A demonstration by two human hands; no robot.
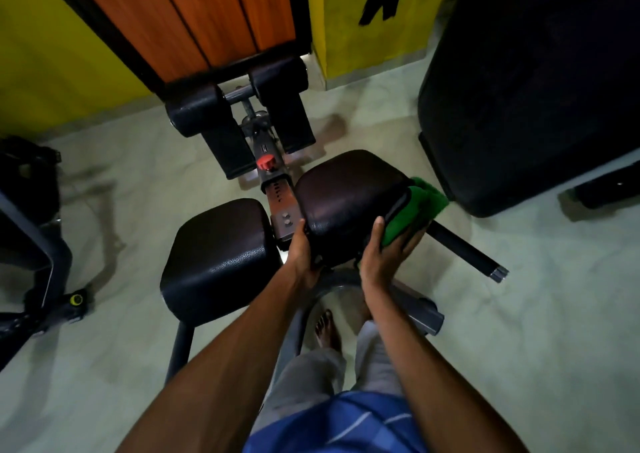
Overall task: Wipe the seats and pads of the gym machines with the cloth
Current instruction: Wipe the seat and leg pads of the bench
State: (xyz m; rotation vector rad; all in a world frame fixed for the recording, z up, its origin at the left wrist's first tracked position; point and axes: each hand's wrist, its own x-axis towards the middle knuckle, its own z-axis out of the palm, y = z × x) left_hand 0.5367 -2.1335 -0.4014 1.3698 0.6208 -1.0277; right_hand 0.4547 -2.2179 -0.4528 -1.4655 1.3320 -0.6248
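Pale floor (519, 331), left fingers (300, 234) gripping pad (346, 192), right fingers (414, 239) clutching cloth (420, 203) stretched along it

We are gripping the near corner of the right pad (346, 192) with our left hand (304, 255), while our right hand (384, 255) is holding the green cloth (419, 206) against that pad's right side. The left pad (218, 251) is sitting just beside it.
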